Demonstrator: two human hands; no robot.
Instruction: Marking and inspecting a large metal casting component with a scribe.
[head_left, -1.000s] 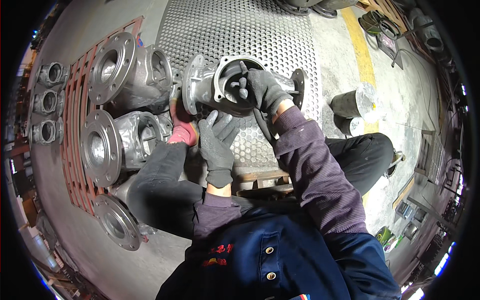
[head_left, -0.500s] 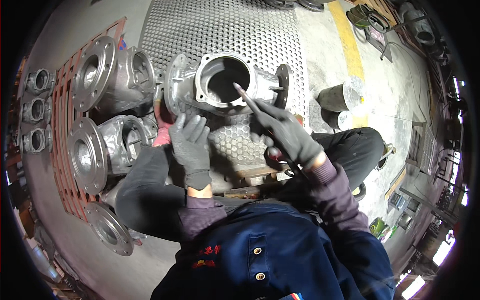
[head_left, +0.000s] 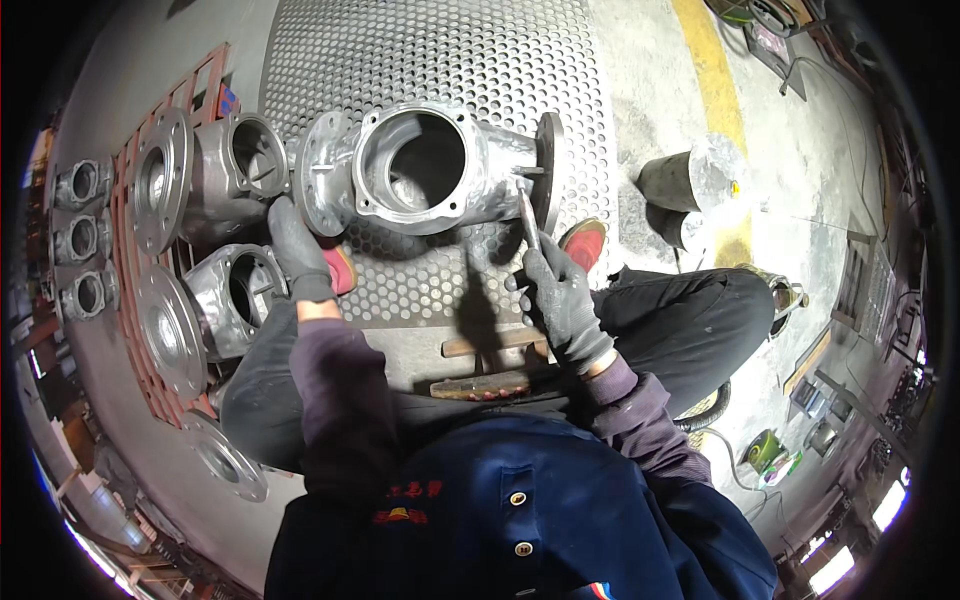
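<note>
A grey metal valve body (head_left: 510, 150) lies on its side with its round bolted opening facing up and a flange at each end. My right hand (head_left: 565, 305), in a dark grey glove, is closed around a slim, rod-shaped metal tool (head_left: 529, 217). The tool's tip meets the casting beside the rib near the right flange. My left hand (head_left: 297, 250), gloved too, has its fingers stretched out beside the lower edge of the left flange (head_left: 320, 175). Whether it touches that flange I cannot tell.
Similar flanged castings (head_left: 222, 165) stand at the left along a red slatted rack (head_left: 125, 215), with smaller ones (head_left: 83, 238) beyond. Under the valve body is a perforated metal plate (head_left: 430, 50). Metal cylinders (head_left: 668, 182) stand at the right. A wooden piece (head_left: 480, 386) lies before me.
The tool's tip has moved from the central opening to the casting's right side. My left hand has shifted left, toward the left flange. The view has shifted slightly.
</note>
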